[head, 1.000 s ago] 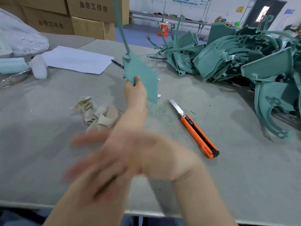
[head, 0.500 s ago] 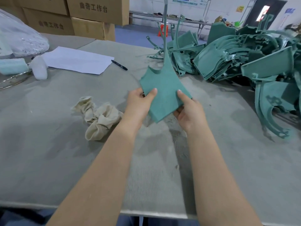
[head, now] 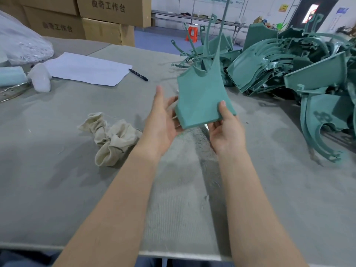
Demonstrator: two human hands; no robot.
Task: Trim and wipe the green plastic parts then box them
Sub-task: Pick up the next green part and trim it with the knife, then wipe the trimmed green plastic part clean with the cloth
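I hold a green plastic part (head: 200, 97) upright above the table, its broad flat plate low and a thin curved arm rising to the top edge. My right hand (head: 226, 130) grips the plate's lower right corner, thumb on the front face. My left hand (head: 163, 120) sits at the plate's lower left edge with palm up and fingers spread, touching or just behind the plate. A crumpled beige cloth (head: 111, 135) lies on the table left of my left forearm. The orange knife is hidden behind my hands.
A big heap of green parts (head: 289, 60) fills the right and far side of the grey table (head: 57, 180). White paper (head: 86, 69), a black pen (head: 138, 74), foam pieces (head: 39, 78) and a plastic bag (head: 21, 41) lie far left. Cardboard boxes (head: 107, 14) stand behind.
One second ago only my left hand held the part while my right swept across blurred. My right hand has since taken the plate's lower corner, and my left hand's fingers have spread apart.
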